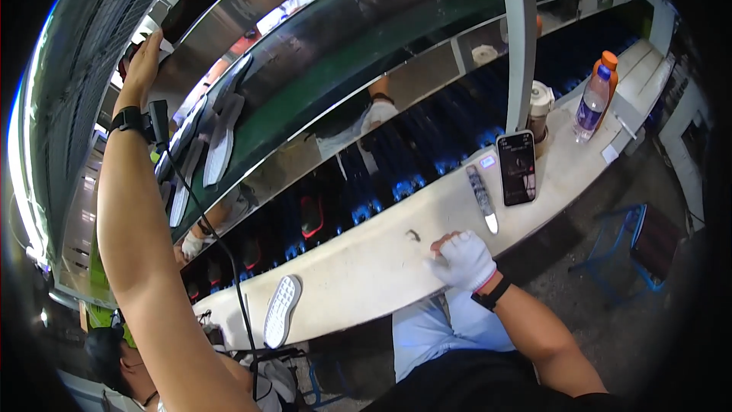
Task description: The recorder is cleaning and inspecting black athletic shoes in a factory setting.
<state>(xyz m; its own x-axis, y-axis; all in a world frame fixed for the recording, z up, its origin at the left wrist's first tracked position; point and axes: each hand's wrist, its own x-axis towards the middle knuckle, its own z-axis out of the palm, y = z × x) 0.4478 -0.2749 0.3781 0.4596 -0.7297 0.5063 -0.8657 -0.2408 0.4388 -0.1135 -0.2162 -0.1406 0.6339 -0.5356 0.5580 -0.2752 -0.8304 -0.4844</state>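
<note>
My left hand [143, 65], bare, is raised high at the far left, by the metal edge of the upper shelf. Its fingers point upward against a dark item with some red [126, 61], mostly hidden behind the hand; it appears to be a shoe. My right hand [463, 261] wears a white glove with bare fingertips. Its fingers curl inward at the near edge of the white bench [366, 282], with nothing seen in them. Left of it lies a white shoe sole [282, 310]. A patterned tube with a white end [482, 198] lies beyond the right hand.
A phone [518, 168] stands by a grey post [518, 38]. Bottles [591, 107] stand at right. Several soles [221, 145] lie on the green conveyor [305, 99]. Dark shoes [311, 217] sit in the blue-lit lower channel. A cable [206, 225] hangs down; another person [114, 358] is lower left.
</note>
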